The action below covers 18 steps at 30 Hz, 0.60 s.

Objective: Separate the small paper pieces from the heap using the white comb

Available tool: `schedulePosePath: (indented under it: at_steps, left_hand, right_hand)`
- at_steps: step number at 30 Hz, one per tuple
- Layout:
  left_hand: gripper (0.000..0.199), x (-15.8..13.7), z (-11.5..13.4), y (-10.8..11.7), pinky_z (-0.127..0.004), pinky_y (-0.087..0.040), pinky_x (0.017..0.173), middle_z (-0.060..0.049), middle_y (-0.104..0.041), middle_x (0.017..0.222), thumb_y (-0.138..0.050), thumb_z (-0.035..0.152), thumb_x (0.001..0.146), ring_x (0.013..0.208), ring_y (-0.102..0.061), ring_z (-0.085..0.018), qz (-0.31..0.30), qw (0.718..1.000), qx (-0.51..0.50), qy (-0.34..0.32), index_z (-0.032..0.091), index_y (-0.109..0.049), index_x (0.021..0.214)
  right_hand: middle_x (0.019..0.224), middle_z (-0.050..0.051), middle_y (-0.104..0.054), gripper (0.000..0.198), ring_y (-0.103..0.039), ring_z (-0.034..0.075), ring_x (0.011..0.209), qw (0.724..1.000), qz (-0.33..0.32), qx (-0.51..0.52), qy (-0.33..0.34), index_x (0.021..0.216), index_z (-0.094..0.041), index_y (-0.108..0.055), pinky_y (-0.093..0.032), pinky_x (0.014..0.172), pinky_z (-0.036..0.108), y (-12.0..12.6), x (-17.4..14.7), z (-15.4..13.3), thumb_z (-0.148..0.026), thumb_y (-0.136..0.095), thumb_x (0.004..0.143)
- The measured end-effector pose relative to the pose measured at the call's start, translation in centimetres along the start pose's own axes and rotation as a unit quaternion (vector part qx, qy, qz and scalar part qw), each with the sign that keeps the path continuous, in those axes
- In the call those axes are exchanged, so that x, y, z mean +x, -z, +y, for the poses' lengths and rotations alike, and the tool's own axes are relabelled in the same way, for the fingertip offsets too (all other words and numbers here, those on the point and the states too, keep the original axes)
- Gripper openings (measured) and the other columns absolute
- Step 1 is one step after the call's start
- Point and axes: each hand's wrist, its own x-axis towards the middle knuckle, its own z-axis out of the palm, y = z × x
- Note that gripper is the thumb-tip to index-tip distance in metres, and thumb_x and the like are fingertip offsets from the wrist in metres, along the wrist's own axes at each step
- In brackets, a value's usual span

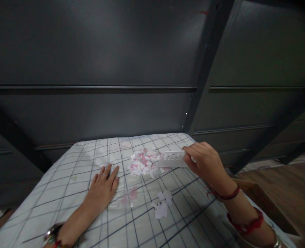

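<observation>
My right hand (205, 162) is closed around one end of a flat white plastic piece with slots (174, 158). The far end of that piece meets the right side of a heap of torn white and pink paper scraps (143, 162). Palm down on the checked tablecloth (85, 162), my left hand (104, 184) lies with its fingers spread, left of the heap and holding nothing. Nearer to me is a smaller cluster of white paper scraps (162, 203). Between it and my left hand the cloth shows a pink stain (133, 193).
Dark grey metal panels (103, 113) stand right behind the table's far edge. At the lower right, beside the table, an open cardboard box (268, 203) rests on the wooden floor (292, 182).
</observation>
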Motion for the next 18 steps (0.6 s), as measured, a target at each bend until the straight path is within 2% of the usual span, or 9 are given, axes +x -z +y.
schedulePosePath:
  at_steps: [5,18]
  left_hand:
    - [0.047,0.03,-0.07,-0.08,-0.048,-0.032,0.099,-0.016,-0.038,0.141,-0.033,0.029,0.092,0.128,-0.033,-0.035,0.002,1.000,0.000,0.000,0.015,-0.045,0.134]
    - [0.047,-0.07,0.03,-0.10,-0.048,-0.032,0.099,-0.014,-0.037,0.142,-0.030,0.030,0.093,0.129,-0.031,-0.034,0.000,1.000,0.003,0.004,0.017,-0.044,0.135]
  right_hand:
    - [0.058,0.002,-0.056,0.021,-0.045,0.016,0.057,0.999,-0.033,0.012,-0.002,0.061,-0.018,-0.056,-0.030,0.062,0.030,-0.03,-0.12,-0.05,-0.012,-0.043,0.076]
    - [0.063,0.003,-0.058,0.019,-0.047,0.015,0.061,0.997,-0.024,0.068,0.000,0.066,-0.018,-0.058,-0.033,0.065,0.029,-0.18,-0.21,-0.34,-0.011,-0.044,0.076]
